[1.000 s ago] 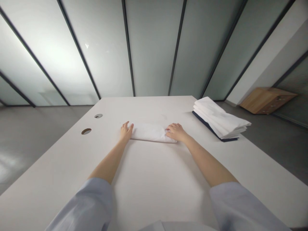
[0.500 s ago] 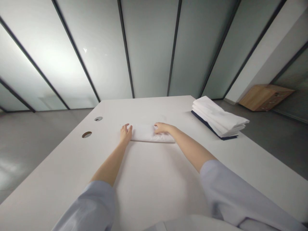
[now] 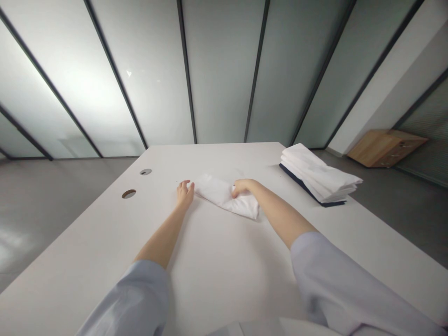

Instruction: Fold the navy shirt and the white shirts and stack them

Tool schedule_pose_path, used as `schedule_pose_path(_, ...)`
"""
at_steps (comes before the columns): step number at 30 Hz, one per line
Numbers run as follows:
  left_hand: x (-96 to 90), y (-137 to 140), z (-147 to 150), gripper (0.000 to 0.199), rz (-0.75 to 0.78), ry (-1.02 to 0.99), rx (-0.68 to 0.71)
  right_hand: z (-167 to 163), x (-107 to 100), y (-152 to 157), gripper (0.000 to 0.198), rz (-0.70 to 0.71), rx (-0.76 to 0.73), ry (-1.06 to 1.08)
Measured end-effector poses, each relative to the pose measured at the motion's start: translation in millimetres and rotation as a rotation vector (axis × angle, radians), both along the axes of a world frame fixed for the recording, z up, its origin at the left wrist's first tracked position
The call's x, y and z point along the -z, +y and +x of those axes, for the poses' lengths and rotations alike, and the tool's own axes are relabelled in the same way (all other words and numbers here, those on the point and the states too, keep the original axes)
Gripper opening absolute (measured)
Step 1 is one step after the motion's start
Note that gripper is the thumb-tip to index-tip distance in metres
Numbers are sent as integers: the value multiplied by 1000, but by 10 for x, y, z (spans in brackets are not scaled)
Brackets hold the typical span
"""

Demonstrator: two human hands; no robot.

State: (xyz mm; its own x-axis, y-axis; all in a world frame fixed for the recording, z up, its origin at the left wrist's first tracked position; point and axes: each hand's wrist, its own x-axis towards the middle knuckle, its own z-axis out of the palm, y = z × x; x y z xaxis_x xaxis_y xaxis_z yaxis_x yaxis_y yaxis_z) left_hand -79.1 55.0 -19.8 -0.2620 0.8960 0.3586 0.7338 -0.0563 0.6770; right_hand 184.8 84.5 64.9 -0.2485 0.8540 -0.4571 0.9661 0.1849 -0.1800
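A folded white cloth (image 3: 213,189) lies askew on the white table, its right end nearer to me and wrinkled. My right hand (image 3: 243,186) pinches the cloth near its middle right, bunching the fabric; the fingertips are partly hidden. Just off the cloth's left end, my left hand (image 3: 185,191) rests with fingers apart and nothing in it. Whether its thumb touches the cloth's edge I cannot tell.
To the right, a stack of folded white cloths (image 3: 315,170) sits on a dark navy folded piece (image 3: 334,204). Two round holes, one a cable hole (image 3: 129,193), pierce the white table (image 3: 217,261) at left. A wooden cabinet (image 3: 385,147) stands beyond on the floor.
The cloth has turned, its right end swinging toward me, and shifted slightly right with my right hand. My left hand has come apart from its left end or nearly so.
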Motion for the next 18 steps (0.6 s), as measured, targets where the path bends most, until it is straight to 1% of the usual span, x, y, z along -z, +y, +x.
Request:
schedule_pose_path(3,-7,0,-4,28,9,18,29,89,-22,-64,40,-94,0,57)
schedule_pose_path(5,-13,-2,-4,27,9,20,28,147,-8,-112,38,-106,15,128)
schedule_pose_path(9,-19,-11,1,27,1,6,31,271,57,-197,33,-94,41,248)
schedule_pose_path(12,-19,-13,6,27,-5,-5,31,410,99,-245,29,-46,41,288)
schedule_pose_path(15,-21,-10,13,27,-16,-10,18,606,124,-286,27,-38,51,319)
schedule_pose_path(18,-27,-11,21,26,-28,-7,13,848,115,-306,30,-22,119,310)
